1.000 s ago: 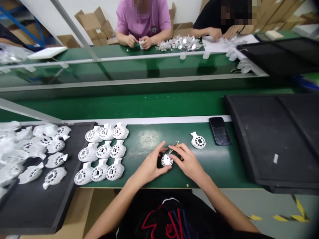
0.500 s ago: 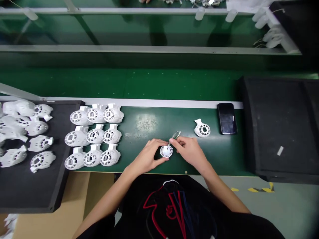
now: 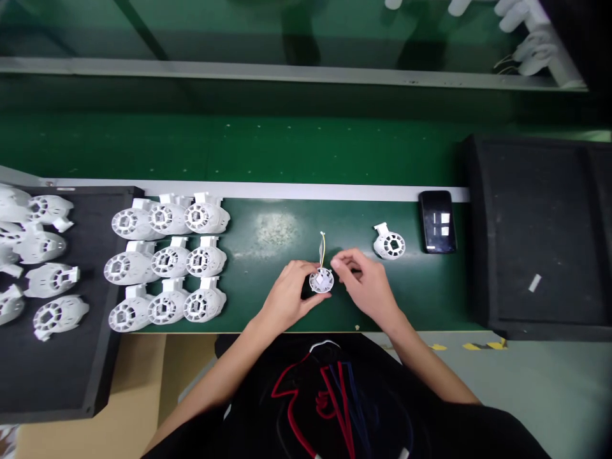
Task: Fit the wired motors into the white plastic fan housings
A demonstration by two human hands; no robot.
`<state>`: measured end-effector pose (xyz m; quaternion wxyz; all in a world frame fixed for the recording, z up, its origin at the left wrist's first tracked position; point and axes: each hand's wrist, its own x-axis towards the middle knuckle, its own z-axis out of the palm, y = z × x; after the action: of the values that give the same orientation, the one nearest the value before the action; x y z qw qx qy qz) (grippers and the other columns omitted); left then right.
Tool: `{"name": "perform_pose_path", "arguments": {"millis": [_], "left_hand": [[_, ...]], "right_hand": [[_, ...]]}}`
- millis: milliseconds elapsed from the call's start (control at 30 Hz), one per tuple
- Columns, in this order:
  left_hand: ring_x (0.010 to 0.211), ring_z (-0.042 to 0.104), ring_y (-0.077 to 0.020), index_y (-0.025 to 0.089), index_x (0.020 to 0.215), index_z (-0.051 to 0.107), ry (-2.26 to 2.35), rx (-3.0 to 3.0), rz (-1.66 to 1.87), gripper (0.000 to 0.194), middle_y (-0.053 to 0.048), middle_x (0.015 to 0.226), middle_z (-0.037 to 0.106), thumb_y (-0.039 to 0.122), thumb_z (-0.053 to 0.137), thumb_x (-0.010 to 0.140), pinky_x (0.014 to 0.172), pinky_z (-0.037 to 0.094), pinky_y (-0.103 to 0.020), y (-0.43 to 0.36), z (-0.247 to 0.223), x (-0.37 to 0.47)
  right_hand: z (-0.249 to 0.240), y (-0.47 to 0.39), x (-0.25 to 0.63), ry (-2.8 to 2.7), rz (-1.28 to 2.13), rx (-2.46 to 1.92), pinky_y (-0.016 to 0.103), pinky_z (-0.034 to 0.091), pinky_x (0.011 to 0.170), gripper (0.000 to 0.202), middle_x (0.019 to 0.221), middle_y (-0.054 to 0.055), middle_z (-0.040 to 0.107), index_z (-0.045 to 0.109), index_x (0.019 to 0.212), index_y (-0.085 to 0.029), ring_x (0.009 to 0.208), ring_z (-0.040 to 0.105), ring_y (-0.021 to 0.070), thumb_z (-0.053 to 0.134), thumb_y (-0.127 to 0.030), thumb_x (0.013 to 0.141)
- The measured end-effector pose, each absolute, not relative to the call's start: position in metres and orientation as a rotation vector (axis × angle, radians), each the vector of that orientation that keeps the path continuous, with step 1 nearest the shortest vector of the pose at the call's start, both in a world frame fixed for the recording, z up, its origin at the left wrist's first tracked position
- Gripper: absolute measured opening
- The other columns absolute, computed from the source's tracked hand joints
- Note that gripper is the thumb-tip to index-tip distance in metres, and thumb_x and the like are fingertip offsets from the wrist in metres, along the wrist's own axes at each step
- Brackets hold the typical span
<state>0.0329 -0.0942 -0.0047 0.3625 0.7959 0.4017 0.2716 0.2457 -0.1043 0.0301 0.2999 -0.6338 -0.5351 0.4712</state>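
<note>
My left hand [image 3: 290, 292] grips a white slotted plastic housing [image 3: 321, 280] between thumb and fingers, near the front edge of the green bench. From the housing's far side a thin bundle of white and yellow wires [image 3: 322, 247] points away from me. Just right of the housing is my right hand [image 3: 363, 280], apart from it, its fingers loosely curled and thumb near the index finger. Whether anything small sits in those fingertips I cannot make out. A single white housing [image 3: 389, 245] with a neck lies beyond the right hand.
Several white housings [image 3: 204, 261] stand in rows at the left. More lie in a black tray [image 3: 57, 376] at the far left. A phone [image 3: 437, 223] lies near a black box [image 3: 540, 236] on the right. A pale rail [image 3: 287, 190] runs along the bench's back.
My right hand has let go of the wires and moved slightly right. The wires now point straight away from me. The view has shifted, while my left hand keeps its hold.
</note>
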Motion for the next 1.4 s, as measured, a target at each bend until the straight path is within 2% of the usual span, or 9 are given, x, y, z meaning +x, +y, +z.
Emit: {"name": "perform_pose_path", "arguments": {"millis": [133, 533, 633, 733, 867, 1100, 1267, 1333, 1400], "left_hand": [[0.103, 0.061, -0.0273, 0.021, 0.135, 0.051, 1.064, 2.174, 0.620, 0.045, -0.011, 0.117, 0.064, 0.035, 0.071, 0.098, 0.086, 0.047, -0.042, -0.089, -0.003, 0.040], [0.104, 0.060, -0.0272, 0.021, 0.143, 0.049, 1.052, 2.239, 0.634, 0.054, -0.010, 0.115, 0.065, 0.046, 0.068, 0.099, 0.087, 0.044, -0.041, -0.084, -0.004, 0.042], [0.104, 0.060, -0.0272, 0.022, 0.140, 0.052, 1.047, 2.238, 0.639, 0.052, -0.009, 0.113, 0.065, 0.048, 0.069, 0.098, 0.087, 0.044, -0.041, -0.084, -0.004, 0.042], [0.104, 0.061, -0.0269, 0.021, 0.135, 0.056, 1.036, 2.222, 0.634, 0.048, -0.009, 0.113, 0.064, 0.047, 0.070, 0.097, 0.087, 0.044, -0.040, -0.082, -0.004, 0.042], [0.104, 0.060, -0.0266, 0.020, 0.135, 0.055, 1.019, 2.196, 0.605, 0.049, -0.009, 0.112, 0.063, 0.047, 0.071, 0.097, 0.088, 0.044, -0.040, -0.080, -0.002, 0.041], [0.107, 0.058, -0.0278, 0.021, 0.136, 0.055, 1.017, 2.196, 0.594, 0.052, -0.010, 0.117, 0.064, 0.048, 0.072, 0.095, 0.092, 0.046, -0.043, -0.079, -0.002, 0.041], [0.117, 0.056, -0.0308, 0.022, 0.148, 0.046, 1.041, 2.200, 0.615, 0.077, -0.013, 0.130, 0.061, 0.056, 0.079, 0.087, 0.099, 0.046, -0.046, -0.083, -0.002, 0.041], [0.122, 0.054, -0.0330, 0.023, 0.155, 0.037, 1.091, 2.192, 0.599, 0.088, -0.014, 0.134, 0.060, 0.055, 0.081, 0.085, 0.101, 0.045, -0.048, -0.087, -0.002, 0.041], [0.123, 0.053, -0.0342, 0.024, 0.158, 0.033, 1.153, 2.187, 0.559, 0.085, -0.014, 0.132, 0.061, 0.046, 0.079, 0.090, 0.101, 0.044, -0.048, -0.091, 0.000, 0.042]], "right_hand": [[0.031, -0.121, 0.238, -1.620, 0.983, -1.671, 0.032, 0.055, 0.071, 0.029, 0.100, 0.003, 0.066, 0.067, 0.101, -0.026, 0.083, 0.065, 0.0183, 0.081, -0.046, 0.086], [0.042, -0.110, 0.256, -2.007, 0.883, -1.547, 0.033, 0.057, 0.079, 0.017, 0.116, 0.002, 0.068, 0.074, 0.116, -0.033, 0.101, 0.068, 0.0190, 0.069, -0.033, 0.100], [0.046, -0.106, 0.260, -2.140, 0.773, -1.535, 0.031, 0.053, 0.071, 0.015, 0.117, 0.001, 0.070, 0.075, 0.114, -0.035, 0.103, 0.068, 0.0193, 0.067, -0.035, 0.101], [0.051, -0.105, 0.261, -2.304, 0.600, -1.507, 0.027, 0.040, 0.053, 0.014, 0.116, 0.000, 0.073, 0.076, 0.110, -0.035, 0.101, 0.066, 0.0182, 0.064, -0.035, 0.104], [0.053, -0.109, 0.260, -2.466, 0.379, -1.444, 0.030, 0.028, 0.046, 0.019, 0.112, -0.002, 0.074, 0.074, 0.114, -0.031, 0.097, 0.064, 0.0153, 0.060, -0.022, 0.105], [0.043, -0.111, 0.257, -2.428, 0.250, -1.384, 0.031, 0.046, 0.066, 0.021, 0.101, 0.004, 0.073, 0.073, 0.116, -0.023, 0.086, 0.059, 0.0178, 0.057, -0.018, 0.105], [0.060, -0.108, 0.300, -2.287, 0.227, -1.722, 0.046, 0.054, 0.093, 0.047, 0.131, 0.016, 0.063, 0.055, 0.151, -0.023, 0.113, 0.057, 0.0307, 0.057, -0.035, 0.105], [0.061, -0.109, 0.323, -2.235, 0.265, -1.900, 0.054, 0.053, 0.097, 0.058, 0.143, 0.018, 0.054, 0.044, 0.160, -0.027, 0.123, 0.051, 0.0368, 0.056, -0.042, 0.105], [0.053, -0.110, 0.341, -2.210, 0.384, -1.932, 0.055, 0.055, 0.095, 0.059, 0.142, 0.018, 0.052, 0.043, 0.160, -0.029, 0.120, 0.054, 0.0365, 0.055, -0.045, 0.105]]}}
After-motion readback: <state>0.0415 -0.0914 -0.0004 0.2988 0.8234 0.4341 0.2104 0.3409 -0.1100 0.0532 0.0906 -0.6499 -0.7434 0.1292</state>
